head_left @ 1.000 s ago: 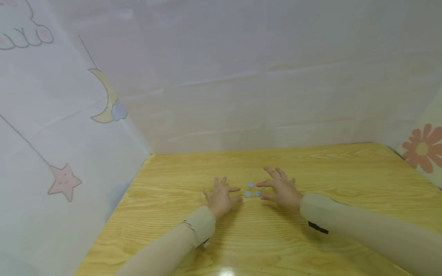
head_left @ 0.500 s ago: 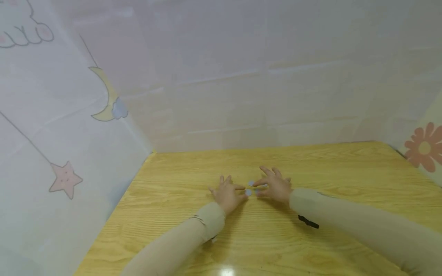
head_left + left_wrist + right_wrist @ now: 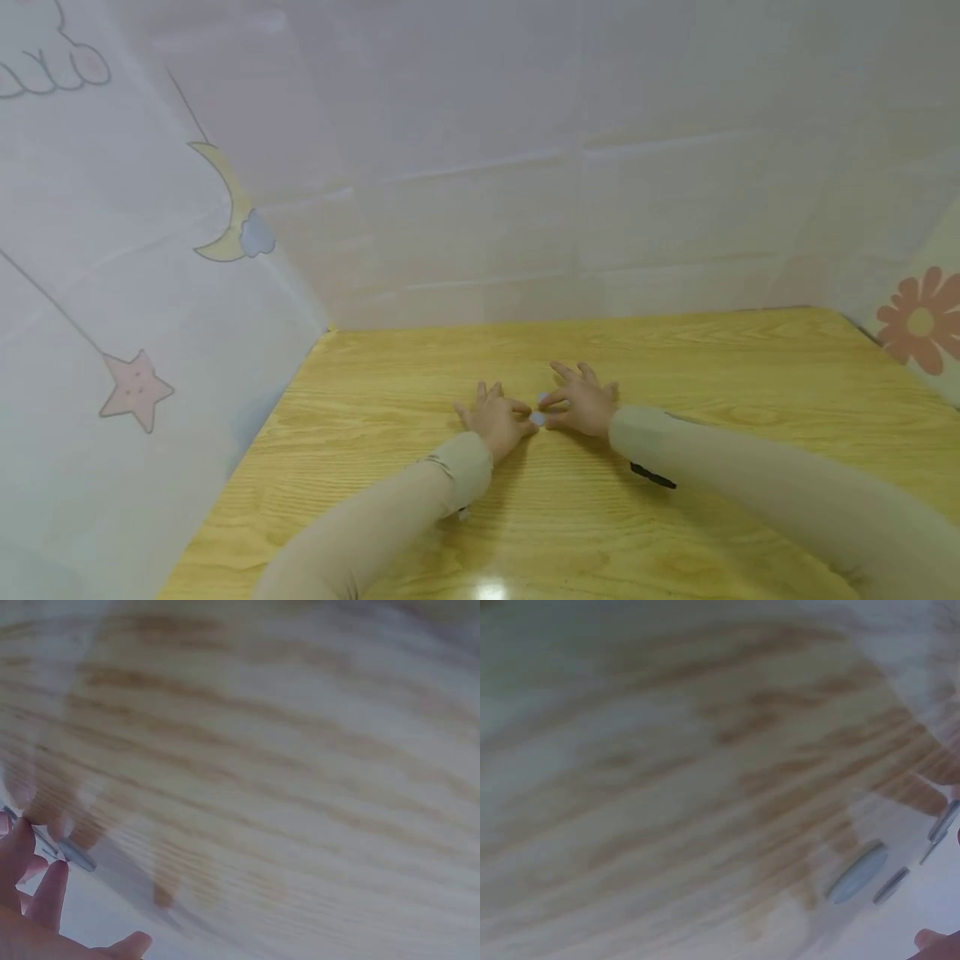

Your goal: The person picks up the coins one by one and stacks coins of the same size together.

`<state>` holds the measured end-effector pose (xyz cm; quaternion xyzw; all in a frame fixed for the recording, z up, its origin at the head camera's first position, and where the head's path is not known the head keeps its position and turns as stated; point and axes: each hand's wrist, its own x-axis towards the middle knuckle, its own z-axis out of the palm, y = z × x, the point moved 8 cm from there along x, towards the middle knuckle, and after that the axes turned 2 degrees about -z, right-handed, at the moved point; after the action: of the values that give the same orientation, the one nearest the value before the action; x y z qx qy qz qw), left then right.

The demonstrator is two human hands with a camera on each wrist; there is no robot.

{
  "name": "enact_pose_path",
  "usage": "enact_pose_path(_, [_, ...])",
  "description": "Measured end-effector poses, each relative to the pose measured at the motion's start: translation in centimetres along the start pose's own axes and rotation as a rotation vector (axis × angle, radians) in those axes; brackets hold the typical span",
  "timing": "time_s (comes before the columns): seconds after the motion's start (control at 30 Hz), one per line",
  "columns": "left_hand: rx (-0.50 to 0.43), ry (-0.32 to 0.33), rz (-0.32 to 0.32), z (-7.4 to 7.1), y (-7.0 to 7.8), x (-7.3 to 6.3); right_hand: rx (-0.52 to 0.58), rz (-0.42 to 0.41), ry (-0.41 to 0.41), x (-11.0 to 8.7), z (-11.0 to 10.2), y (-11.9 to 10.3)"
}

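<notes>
Looks like gathering pale discs on wooden table between left hand and right hand, with fingers spread on both; probably calls next for gentle inward nudging.

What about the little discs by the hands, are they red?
No, the discs near the left hand and right hand look pale grey-blue in the head view.

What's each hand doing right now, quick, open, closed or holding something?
Left hand: open, fingertips at a pale disc, no grip visible.
Right hand: open, fingers spread beside the discs, no grip visible.
</notes>
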<state>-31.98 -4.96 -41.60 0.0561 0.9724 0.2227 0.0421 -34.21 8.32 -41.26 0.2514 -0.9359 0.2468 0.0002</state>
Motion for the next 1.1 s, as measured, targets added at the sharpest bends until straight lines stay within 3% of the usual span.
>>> enact_pose_path(0.23, [-0.042, -0.019, -0.01, 0.3, -0.3, 0.5, 0.029, 0.001, -0.016, 0.9, 0.3, 0.2])
enact_pose_path(0.6, [-0.067, 0.01, -0.015, 0.0, -0.4, 0.7, 0.022, -0.06, -0.034, 1.6, 0.4, -0.3])
enact_pose_path(0.87, [-0.102, 0.002, -0.031, 0.1, -1.0, 0.6, 0.074, -0.081, -0.138, 2.0, 1.2, -0.7])
enact_pose_path(1.1, [-0.069, 0.019, -0.022, 0.1, -0.4, 0.6, 0.022, -0.129, -0.143, 2.0, 0.9, -1.0])
